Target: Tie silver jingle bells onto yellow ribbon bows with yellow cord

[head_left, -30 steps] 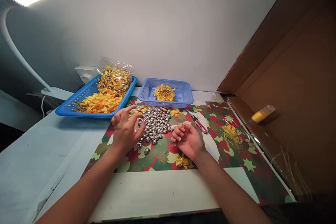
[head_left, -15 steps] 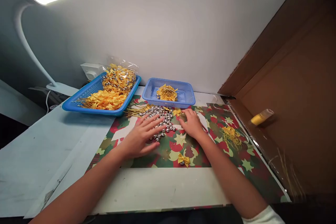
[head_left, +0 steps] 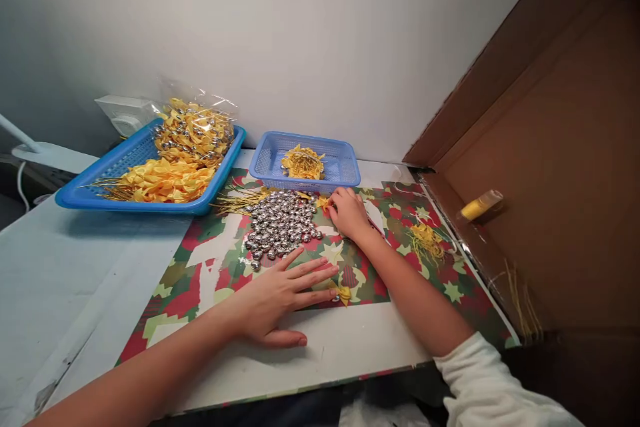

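Observation:
My left hand [head_left: 287,293] is spread palm down over the front edge of the patterned sheet. Its fingertips touch or partly cover a yellow ribbon bow [head_left: 344,293] with a silver bell under it. Farther back, my right hand [head_left: 350,213] has its fingers bent and drawn together at another yellow bow [head_left: 323,202], which shows at the fingertips. Between the hands and the baskets spreads a pile of small silver bells [head_left: 283,220]. A bundle of gold twist ties [head_left: 237,201] lies at the left edge of the pile.
A large blue basket [head_left: 80,199] holds yellow bows and a clear bag of bows with bells. Behind the bells stands a smaller blue basket [head_left: 343,163] with bows. Yellow threads [head_left: 427,241] lie at right, near a cardboard wall [head_left: 545,147] with a yellow tube [head_left: 480,205].
My left hand has moved off the bells, toward me and rightward to the front bow. My right hand has closed in on the rear bow. The view has shifted right.

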`<move>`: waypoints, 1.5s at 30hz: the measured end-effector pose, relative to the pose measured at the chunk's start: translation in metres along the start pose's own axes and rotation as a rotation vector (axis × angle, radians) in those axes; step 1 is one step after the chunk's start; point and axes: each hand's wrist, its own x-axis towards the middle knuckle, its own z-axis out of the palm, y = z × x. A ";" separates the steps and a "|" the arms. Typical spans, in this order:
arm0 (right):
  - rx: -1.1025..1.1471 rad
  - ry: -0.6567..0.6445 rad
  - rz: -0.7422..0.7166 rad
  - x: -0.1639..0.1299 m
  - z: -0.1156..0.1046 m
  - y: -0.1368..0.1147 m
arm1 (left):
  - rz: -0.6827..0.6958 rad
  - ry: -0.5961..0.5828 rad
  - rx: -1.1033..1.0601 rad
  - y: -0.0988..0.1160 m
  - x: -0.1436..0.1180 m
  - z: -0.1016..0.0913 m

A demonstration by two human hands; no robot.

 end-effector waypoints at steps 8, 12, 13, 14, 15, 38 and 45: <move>0.442 0.266 0.100 -0.037 -0.009 -0.017 | 0.009 0.032 0.124 0.002 -0.001 -0.007; 0.913 0.303 0.174 -0.061 -0.014 -0.032 | 0.028 0.170 0.186 0.003 -0.001 -0.007; 0.937 0.279 0.149 -0.065 -0.014 -0.036 | 0.009 0.265 0.193 0.004 0.000 -0.007; 0.939 0.238 0.107 -0.069 -0.014 -0.041 | -0.034 0.400 0.189 0.004 0.000 -0.006; 0.927 0.183 0.052 -0.073 -0.014 -0.046 | -0.105 0.559 0.169 0.005 0.000 -0.006; 1.300 -0.177 0.160 -0.094 -0.002 -0.064 | -0.606 0.861 -0.741 0.013 0.006 -0.007; 1.109 -0.071 0.186 -0.096 -0.002 -0.067 | -0.540 0.976 0.027 0.015 0.005 -0.004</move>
